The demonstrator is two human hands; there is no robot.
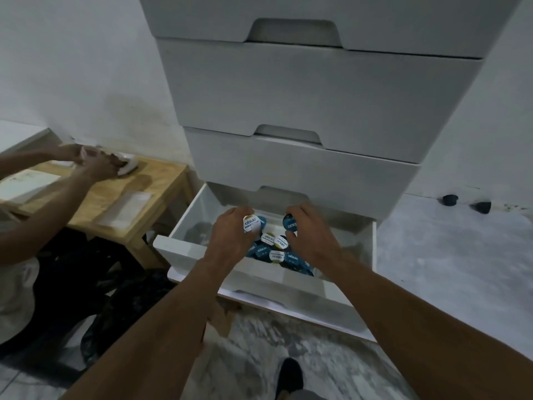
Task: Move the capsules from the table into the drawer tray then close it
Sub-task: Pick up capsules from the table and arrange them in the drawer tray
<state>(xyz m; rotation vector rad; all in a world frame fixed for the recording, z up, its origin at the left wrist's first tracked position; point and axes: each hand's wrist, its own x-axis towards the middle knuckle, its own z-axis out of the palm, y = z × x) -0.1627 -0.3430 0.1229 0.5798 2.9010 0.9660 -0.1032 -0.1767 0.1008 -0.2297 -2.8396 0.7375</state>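
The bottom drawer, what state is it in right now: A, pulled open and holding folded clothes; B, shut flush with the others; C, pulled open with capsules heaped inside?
C: the bottom drawer stands pulled out, with a heap of capsules lying inside it.

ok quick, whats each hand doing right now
Left hand: holds a white-lidded capsule over the open drawer.
Right hand: holds a blue-lidded capsule over the same drawer.

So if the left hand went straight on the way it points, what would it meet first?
Probably the capsule pile in the open drawer, just beyond the left hand; depth is unclear.
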